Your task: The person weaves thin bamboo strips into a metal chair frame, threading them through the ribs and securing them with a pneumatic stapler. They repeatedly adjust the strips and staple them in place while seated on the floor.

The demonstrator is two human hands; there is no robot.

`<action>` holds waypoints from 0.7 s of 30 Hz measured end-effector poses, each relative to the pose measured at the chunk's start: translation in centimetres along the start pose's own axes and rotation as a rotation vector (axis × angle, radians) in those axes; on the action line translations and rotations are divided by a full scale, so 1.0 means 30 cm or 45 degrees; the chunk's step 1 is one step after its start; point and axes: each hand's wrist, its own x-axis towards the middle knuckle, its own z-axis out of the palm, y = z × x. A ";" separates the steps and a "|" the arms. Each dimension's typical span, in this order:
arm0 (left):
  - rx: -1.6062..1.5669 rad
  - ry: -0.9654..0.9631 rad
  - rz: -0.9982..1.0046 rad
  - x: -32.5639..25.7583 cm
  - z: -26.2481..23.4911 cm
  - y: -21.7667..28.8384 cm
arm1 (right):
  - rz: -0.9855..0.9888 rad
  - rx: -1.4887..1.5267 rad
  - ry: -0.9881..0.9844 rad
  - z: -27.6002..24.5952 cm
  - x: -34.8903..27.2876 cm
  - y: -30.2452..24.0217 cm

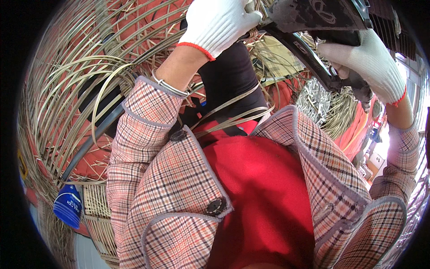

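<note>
Red cloth [83, 167] and a big tangle of pale cane-like strips [49, 114] fill most of the left side, with harsh daylight over at the right edge; messy spot to work in, honestly. Main thing is a black handheld tool [320, 17], looks like a stapler or nailer, up at the top right of centre; its long slim rail [301, 53] slants down to the right under the body. Right hand [369, 67], white knit glove, is wrapped round the handle, so that grip is clamped on; can't make out the trigger finger clearly. Left hand [219, 24], same kind of glove, is at top centre by the tool's front end, near a wrapped joint [252, 34] of strips; its fingertips are hidden, so I can't tell what it's pinching, if anything.

My worry is that gap: if the tool slips or fires off-line, the left thumb is right there; springy strips could also kick sideways, and loose ones cross the dark-clothed leg [230, 74] below, so a snag seems possible. Further out, silvery strips [313, 102] sit right of centre; blue cup [67, 207] at lower left.
</note>
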 end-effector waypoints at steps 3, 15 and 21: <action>-0.053 -0.003 -0.030 -0.001 -0.006 0.007 | -0.030 0.113 -0.058 -0.011 -0.004 -0.013; -0.060 -0.014 -0.069 0.005 -0.008 0.020 | -0.015 0.211 -0.080 -0.025 -0.014 -0.016; -0.060 -0.024 -0.077 0.006 -0.007 0.027 | 0.015 0.212 -0.088 -0.023 -0.024 -0.007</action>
